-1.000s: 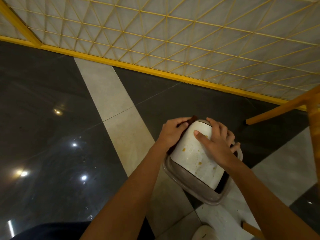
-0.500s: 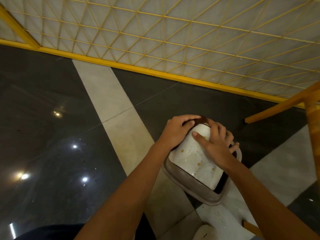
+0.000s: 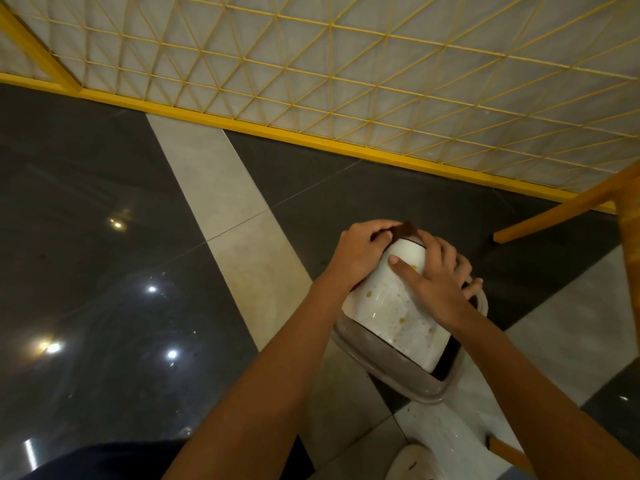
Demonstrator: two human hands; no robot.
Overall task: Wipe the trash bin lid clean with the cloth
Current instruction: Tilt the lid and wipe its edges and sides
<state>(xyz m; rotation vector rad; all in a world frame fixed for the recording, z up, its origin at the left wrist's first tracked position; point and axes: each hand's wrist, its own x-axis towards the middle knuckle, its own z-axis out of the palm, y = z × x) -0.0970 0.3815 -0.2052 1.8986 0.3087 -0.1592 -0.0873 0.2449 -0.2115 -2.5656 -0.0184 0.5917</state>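
White stained lid [image 3: 391,317] tilted in bin [image 3: 398,375], left hand [image 3: 360,251] pinching cloth [image 3: 405,230]

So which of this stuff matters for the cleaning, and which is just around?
In the job: white lid, brown cloth, left hand holding it, right hand steadying the lid, grey bin rim.
Just around: yellow lattice screen, wooden furniture leg.

Your lid [image 3: 391,313] is smooth, glossy white plastic; its grey rim [image 3: 391,370] looks matt plastic. Your cloth [image 3: 405,230] is dark fabric. The floor [image 3: 86,237] tiles are polished, reflective.
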